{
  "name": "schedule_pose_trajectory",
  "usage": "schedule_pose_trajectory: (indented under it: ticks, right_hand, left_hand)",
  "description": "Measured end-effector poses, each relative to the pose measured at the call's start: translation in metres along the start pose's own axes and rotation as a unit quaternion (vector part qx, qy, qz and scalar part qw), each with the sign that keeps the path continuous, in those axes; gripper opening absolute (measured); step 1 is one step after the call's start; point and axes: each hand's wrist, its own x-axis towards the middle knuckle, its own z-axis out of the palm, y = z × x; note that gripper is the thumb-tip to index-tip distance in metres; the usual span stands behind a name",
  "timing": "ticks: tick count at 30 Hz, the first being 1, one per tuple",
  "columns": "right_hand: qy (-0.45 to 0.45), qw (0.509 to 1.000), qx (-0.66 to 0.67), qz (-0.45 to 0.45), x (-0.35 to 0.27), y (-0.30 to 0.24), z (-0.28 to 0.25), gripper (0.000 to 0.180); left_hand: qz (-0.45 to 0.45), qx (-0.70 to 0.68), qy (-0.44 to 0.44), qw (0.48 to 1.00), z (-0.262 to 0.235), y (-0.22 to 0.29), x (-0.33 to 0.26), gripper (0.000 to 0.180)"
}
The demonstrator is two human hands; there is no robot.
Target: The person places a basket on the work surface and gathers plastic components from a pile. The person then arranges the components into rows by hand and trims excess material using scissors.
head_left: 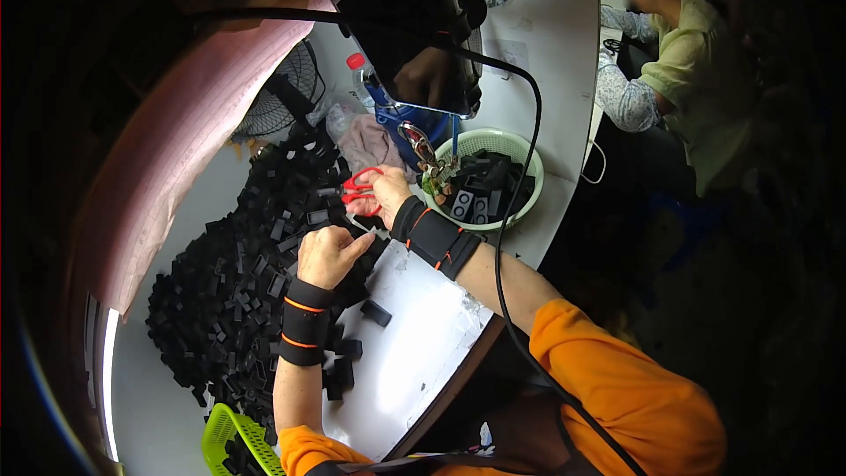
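My right hand (389, 192) grips a pair of scissors (351, 185) with red handles, its fingers in the loops and the short dark blades pointing left over the heap. Close below and to the left is my left hand (326, 256), its fingers curled in and its thumb stretched toward the right. Whatever those curled fingers hold, if anything, is hidden. Under and around both hands spreads a large pile of small black plastic parts (225, 286), box-like in shape. A few loose black blocks (376, 312) lie on the white tabletop near my left wrist.
A round pale-green basket (537, 189) with black parts and two grey-faced pieces stands right. A lime-green basket (214, 442) sits at lower left. Behind are a fan (295, 79), bottle (356, 70), cloth (366, 141) and dark screen (414, 44). A black cable (538, 106) crosses. Another person (696, 70) sits right.
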Motion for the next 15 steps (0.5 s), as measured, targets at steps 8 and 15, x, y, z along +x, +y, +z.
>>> schedule_pose_trajectory:
  ticks: [8, 15]
  right_hand:
    - [0.098, 0.775, -0.346, -0.519, 0.0, 0.002, 0.01, 0.019]
    - [0.048, 0.71, -0.377, -0.593, -0.01, 0.0, -0.01, 0.03]
  left_hand:
    - [0.185, 0.156, 0.244, 0.939, 0.087, -0.001, 0.085, 0.036]
    - [0.003, 0.444, 0.35, 0.825, 0.097, 0.074, 0.101, 0.031]
